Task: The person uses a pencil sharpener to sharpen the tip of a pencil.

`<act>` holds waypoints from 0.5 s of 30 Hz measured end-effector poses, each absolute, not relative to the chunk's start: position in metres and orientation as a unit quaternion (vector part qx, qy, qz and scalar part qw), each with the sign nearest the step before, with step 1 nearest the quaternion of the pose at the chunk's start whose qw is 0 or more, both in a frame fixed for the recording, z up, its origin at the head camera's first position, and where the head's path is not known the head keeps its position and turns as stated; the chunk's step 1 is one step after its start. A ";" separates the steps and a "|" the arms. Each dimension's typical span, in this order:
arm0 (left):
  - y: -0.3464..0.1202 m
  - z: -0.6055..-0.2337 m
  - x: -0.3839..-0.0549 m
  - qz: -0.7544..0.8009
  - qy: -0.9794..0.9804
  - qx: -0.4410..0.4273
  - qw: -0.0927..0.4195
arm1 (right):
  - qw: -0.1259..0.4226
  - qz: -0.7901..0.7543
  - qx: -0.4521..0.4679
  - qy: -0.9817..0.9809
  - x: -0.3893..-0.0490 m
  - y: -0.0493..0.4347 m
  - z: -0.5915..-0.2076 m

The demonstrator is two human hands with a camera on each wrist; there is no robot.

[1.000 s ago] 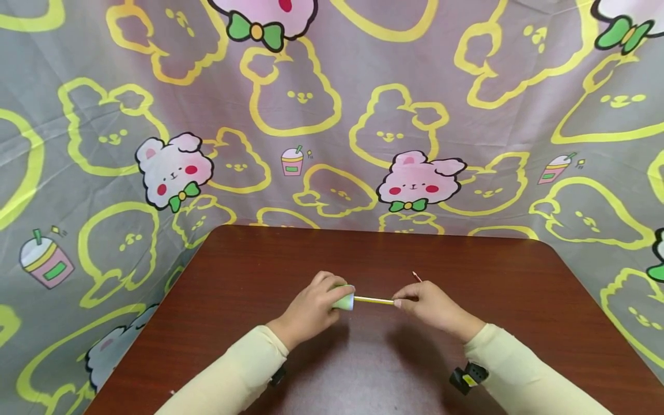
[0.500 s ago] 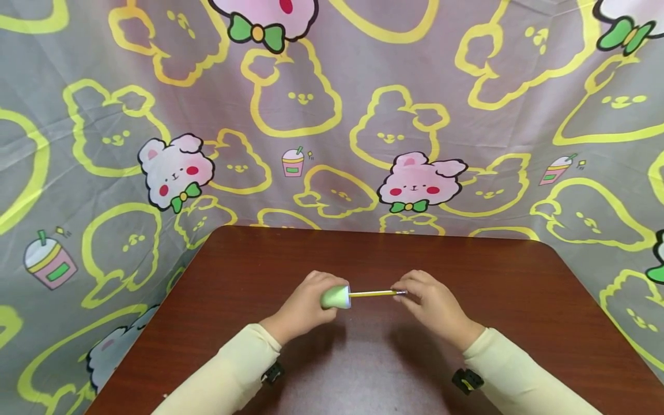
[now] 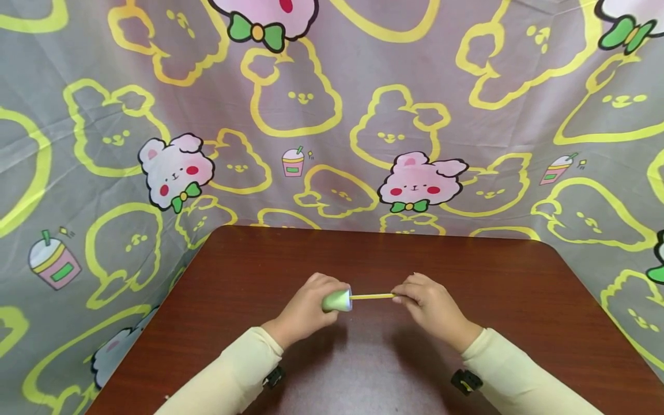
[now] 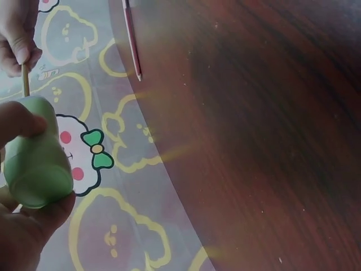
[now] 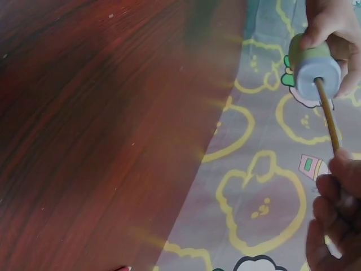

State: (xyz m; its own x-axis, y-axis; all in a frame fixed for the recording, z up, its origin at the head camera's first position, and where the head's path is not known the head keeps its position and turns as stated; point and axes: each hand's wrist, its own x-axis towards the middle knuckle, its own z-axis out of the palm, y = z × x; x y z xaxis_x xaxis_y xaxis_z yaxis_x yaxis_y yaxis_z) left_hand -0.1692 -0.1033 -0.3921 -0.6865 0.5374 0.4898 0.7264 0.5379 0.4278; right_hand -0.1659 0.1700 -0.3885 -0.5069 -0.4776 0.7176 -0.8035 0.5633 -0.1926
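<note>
My left hand (image 3: 311, 302) grips a light green pencil sharpener (image 3: 337, 300), its fingers and thumb wrapped round the body. In the right wrist view, the sharpener's pale grey-blue end (image 5: 317, 84) has a hole with a yellow pencil (image 5: 329, 119) in it. My right hand (image 3: 433, 305) pinches that pencil by its far end between thumb and fingers. The pencil lies nearly level between the two hands, above the table. Its tip is hidden inside the sharpener.
A second, reddish pencil (image 4: 132, 42) lies on the dark brown table (image 3: 290, 253), mostly hidden behind the right hand in the head view. Behind the table hangs a grey cloth (image 3: 332, 115) with cartoon prints.
My right fingers have shifted on the yellow pencil: its end showed past them half a second ago and is now covered. My left hand has turned, so more of the green sharpener shows.
</note>
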 end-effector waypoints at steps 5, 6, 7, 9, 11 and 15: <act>-0.102 -0.396 -0.171 -0.264 -0.845 -0.407 0.226 | 0.150 0.321 0.300 -0.886 -0.160 0.170 -0.380; -0.102 -0.396 -0.171 -0.251 -0.839 -0.418 0.243 | 0.101 0.345 0.275 -0.892 -0.160 0.170 -0.378; -0.101 -0.397 -0.172 -0.238 -0.832 -0.428 0.259 | 0.050 0.370 0.247 -0.894 -0.159 0.171 -0.376; -0.101 -0.398 -0.172 -0.221 -0.823 -0.444 0.277 | -0.027 0.403 0.202 -0.892 -0.159 0.173 -0.373; -0.101 -0.398 -0.172 -0.215 -0.823 -0.447 0.278 | -0.062 0.416 0.186 -0.888 -0.160 0.174 -0.372; -0.102 -0.398 -0.171 -0.234 -0.842 -0.420 0.244 | -0.044 0.384 0.204 -0.899 -0.162 0.173 -0.372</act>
